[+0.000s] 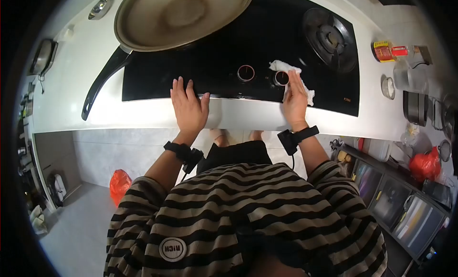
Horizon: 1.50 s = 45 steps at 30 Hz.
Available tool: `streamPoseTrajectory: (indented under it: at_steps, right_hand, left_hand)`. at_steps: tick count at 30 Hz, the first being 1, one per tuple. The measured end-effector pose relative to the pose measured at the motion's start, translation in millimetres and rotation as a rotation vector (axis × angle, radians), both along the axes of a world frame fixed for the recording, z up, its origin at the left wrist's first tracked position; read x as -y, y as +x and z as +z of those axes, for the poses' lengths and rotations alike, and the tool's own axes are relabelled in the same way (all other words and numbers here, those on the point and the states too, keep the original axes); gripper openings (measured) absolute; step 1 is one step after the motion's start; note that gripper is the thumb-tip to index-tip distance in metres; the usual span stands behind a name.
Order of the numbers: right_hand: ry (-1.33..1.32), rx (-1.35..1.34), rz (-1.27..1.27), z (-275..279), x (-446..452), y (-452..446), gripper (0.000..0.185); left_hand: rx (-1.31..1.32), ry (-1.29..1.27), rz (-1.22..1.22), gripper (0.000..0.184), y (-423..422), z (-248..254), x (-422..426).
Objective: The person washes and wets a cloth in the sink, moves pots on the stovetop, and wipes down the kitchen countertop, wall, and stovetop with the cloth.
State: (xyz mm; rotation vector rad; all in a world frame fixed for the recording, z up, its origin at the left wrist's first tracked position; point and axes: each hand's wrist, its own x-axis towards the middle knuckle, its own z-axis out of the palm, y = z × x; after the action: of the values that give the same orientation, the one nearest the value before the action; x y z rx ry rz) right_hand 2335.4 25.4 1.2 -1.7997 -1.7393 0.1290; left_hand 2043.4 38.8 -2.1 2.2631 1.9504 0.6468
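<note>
My left hand point(188, 105) lies flat with its fingers spread, resting across the front edge of the black glass cooktop point(210, 72). On the right, my right hand point(296, 101) presses a crumpled white cloth point(285, 66) against the cooktop, its fingers stretched over the cloth beside the right control knob point(281, 77). Part of the cloth is hidden under that hand. The left control knob point(245, 74) sits between my hands. A large pan point(157, 19) with a black handle point(102, 81) covers the left burner.
At the right stands a bare burner grate point(332, 40). Beyond it on the counter are a red-and-yellow labelled jar point(381, 51), a small glass bowl point(388, 87) and a dark container point(415, 107). A drawer unit point(391, 200) stands below right; a red bag point(120, 186) is on the floor.
</note>
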Motion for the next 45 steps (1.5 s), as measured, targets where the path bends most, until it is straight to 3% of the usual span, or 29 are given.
streamPoseTrajectory:
  at_steps: [4,8,15,19,24,28,31,34,35,39,42,45]
  right_hand:
    - [0.040,-0.069,-0.130,0,20,-16,0.046]
    - [0.029,0.016,-0.130,7,33,-16,0.038]
    - [-0.041,-0.109,-0.116,9,54,-49,0.037]
    - [0.000,-0.104,0.197,-4,64,-81,0.036]
    - [0.003,-0.061,0.306,-8,47,-61,0.052]
    - [-0.041,0.190,0.358,1,32,-58,0.056]
    - [-0.084,0.200,0.326,-3,30,-73,0.058]
    - [-0.137,0.240,0.274,2,33,-92,0.060]
    - [-0.164,0.261,0.256,1,34,-99,0.063]
    - [-0.204,0.346,0.183,4,36,-129,0.068]
    - [-0.266,0.360,0.255,6,34,-167,0.068]
    - [-0.293,0.353,0.361,13,18,-243,0.071]
  left_hand:
    - [0.038,0.012,-0.007,0.052,-2,-3,-2]
    - [0.034,0.005,0.009,0.052,-2,-3,-2]
    - [-0.007,0.045,0.027,0.053,0,-7,-3]
    - [-0.006,0.084,0.020,0.052,0,-8,-4]
    - [0.018,0.100,0.017,0.051,0,-9,-3]
    - [0.032,0.136,0.016,0.052,-3,-12,-3]
    - [0.183,0.146,0.004,0.048,-8,-15,-4]
    - [0.568,0.098,-0.047,0.045,-19,-11,-2]
    - [0.737,0.058,-0.058,0.046,-28,-9,2]
    - [0.974,-0.160,-0.108,0.045,-89,6,36]
    - [0.818,-0.149,-0.231,0.041,-161,21,55]
    - [0.810,-0.204,-0.200,0.043,-227,24,63]
